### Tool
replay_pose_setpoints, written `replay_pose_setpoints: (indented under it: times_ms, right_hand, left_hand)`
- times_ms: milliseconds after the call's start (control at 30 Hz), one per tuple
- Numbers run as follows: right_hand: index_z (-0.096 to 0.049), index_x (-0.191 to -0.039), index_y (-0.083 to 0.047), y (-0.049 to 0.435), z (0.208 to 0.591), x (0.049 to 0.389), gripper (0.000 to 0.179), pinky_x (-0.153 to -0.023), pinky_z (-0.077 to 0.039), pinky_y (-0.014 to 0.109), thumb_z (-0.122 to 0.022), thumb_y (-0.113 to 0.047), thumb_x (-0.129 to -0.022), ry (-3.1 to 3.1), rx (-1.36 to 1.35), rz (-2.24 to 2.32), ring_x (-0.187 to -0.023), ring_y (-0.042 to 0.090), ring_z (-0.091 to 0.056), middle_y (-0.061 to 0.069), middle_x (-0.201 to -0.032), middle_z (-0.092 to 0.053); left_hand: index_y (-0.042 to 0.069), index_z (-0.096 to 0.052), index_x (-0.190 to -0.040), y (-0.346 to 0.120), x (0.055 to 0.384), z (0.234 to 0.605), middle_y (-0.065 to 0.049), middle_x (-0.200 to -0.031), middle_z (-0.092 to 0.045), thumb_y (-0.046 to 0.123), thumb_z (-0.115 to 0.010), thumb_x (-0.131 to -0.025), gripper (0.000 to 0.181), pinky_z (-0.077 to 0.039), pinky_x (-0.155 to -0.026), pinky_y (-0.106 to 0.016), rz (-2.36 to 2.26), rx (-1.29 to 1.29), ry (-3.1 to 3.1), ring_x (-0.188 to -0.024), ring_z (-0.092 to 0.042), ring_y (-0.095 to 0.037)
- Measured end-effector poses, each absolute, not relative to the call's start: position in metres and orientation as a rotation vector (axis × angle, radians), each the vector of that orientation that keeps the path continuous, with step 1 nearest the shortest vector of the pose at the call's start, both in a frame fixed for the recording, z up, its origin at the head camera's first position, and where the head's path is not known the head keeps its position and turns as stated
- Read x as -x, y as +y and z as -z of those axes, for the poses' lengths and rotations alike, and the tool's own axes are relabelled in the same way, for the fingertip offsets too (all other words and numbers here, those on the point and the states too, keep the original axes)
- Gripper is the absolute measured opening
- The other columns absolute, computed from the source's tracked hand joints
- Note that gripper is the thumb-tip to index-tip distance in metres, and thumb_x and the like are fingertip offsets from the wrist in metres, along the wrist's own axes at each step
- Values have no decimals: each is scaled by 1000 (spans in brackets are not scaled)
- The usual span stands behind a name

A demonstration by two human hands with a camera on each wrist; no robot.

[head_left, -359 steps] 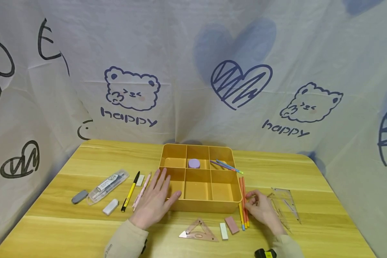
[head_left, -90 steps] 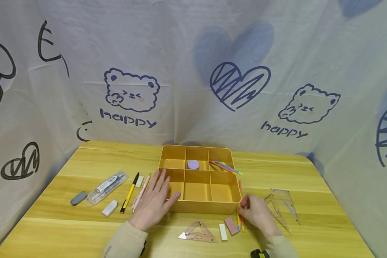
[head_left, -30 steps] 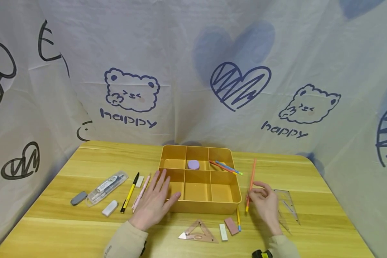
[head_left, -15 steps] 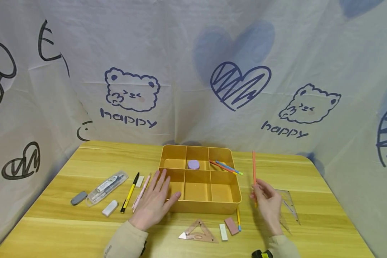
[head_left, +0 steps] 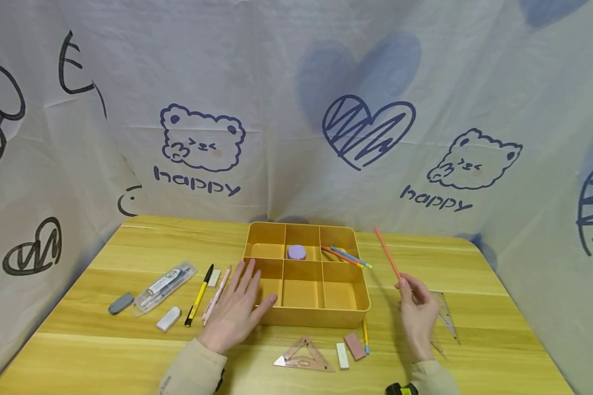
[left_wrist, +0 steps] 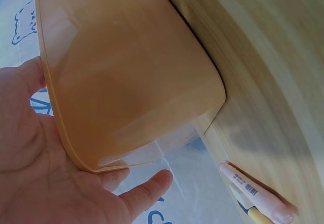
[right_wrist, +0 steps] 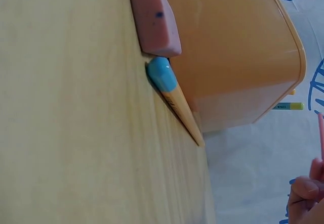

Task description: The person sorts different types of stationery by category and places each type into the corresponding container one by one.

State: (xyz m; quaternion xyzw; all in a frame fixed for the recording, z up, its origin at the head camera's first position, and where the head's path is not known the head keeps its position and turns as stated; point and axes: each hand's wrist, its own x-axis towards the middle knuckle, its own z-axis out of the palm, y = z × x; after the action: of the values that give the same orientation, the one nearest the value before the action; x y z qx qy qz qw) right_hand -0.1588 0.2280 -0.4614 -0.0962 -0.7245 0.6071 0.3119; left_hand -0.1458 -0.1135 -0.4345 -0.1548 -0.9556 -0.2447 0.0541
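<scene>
Orange pencil (head_left: pixel 387 254): pinched in right hand (head_left: pixel 417 318), raised, tilted toward tray.
Left hand (head_left: pixel 237 307): fingers spread flat, resting against tray (head_left: pixel 316 317) corner.

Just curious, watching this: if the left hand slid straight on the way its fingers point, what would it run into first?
The left hand already rests against the yellow organizer tray, thumb at its front left corner. Its fingers point up along the tray's left wall, so it would likely just graze that wall; the pink pen lies apart on its other side.
</scene>
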Motion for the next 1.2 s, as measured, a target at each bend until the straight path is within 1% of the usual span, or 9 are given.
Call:
replay_pose_setpoints:
  times_ms: [233,367,467,633,833,900,1033,1133,1200]
  right_hand:
    - [-70,-112,12,227,463,157,25,-47,-43,12,-61,-8,-100,-1833,232,-1562,-53,-3,-49,-20,-70,-60]
    - [-68,-107,16,226,462,156,25,-42,-40,13,-60,-6,-99,-1689,146,-1663,-46,1,-46,-12,-66,-59]
    - [-65,-103,24,225,462,157,23,-41,-42,15,-61,2,-97,-1545,16,-1733,-44,4,-51,-6,-65,-62]
    - [-65,-99,26,223,460,158,19,-45,-53,17,-63,8,-93,-1435,-81,-1740,-49,7,-64,1,-64,-67]
    - [-64,-98,25,221,459,158,14,-37,-40,18,-64,14,-89,-1400,-153,-1764,-57,10,-71,2,-70,-72]
    - [-64,-98,25,221,459,157,13,-40,-44,16,-63,15,-89,-1410,-176,-1773,-60,11,-72,2,-74,-73]
    - [-61,-98,26,220,459,157,13,-65,-61,20,-62,18,-88,-1412,-243,-1806,-67,12,-75,4,-82,-75]
    - [-60,-99,27,218,458,157,13,-75,-63,23,-61,20,-88,-1415,-305,-1825,-71,12,-76,5,-85,-76]
    - [-60,-99,28,217,458,158,13,-77,-62,22,-59,21,-88,-1422,-356,-1828,-73,13,-76,6,-85,-77]
  left_hand:
    - [-10,-39,-149,-114,146,435,-24,-166,-20,47,-49,-104,73,-15,-127,-60,746,469,-2904,-157,-11,-42]
    - [-10,-39,-149,-114,146,435,-24,-166,-21,46,-49,-104,73,-15,-127,-60,742,470,-2902,-157,-12,-42]
    - [-10,-39,-149,-114,146,435,-24,-166,-21,47,-49,-104,73,-15,-127,-60,739,473,-2902,-157,-12,-42]
    - [-10,-39,-149,-113,146,435,-24,-166,-20,47,-49,-104,73,-15,-127,-60,735,472,-2902,-157,-12,-42]
    - [-9,-39,-149,-113,146,434,-24,-166,-21,47,-49,-104,73,-15,-127,-60,742,466,-2907,-157,-11,-42]
    - [-9,-39,-149,-113,146,434,-24,-166,-20,47,-49,-104,73,-15,-127,-60,744,464,-2911,-157,-11,-42]
    - [-9,-39,-149,-113,146,434,-24,-166,-20,47,-49,-104,73,-14,-127,-60,744,463,-2912,-157,-11,-42]
    - [-10,-39,-149,-113,146,434,-24,-166,-20,47,-49,-104,73,-15,-127,-60,742,463,-2910,-157,-11,-42]
    - [-10,-39,-149,-113,146,435,-24,-166,-20,47,-49,-104,73,-15,-127,-60,743,463,-2909,-157,-11,-42]
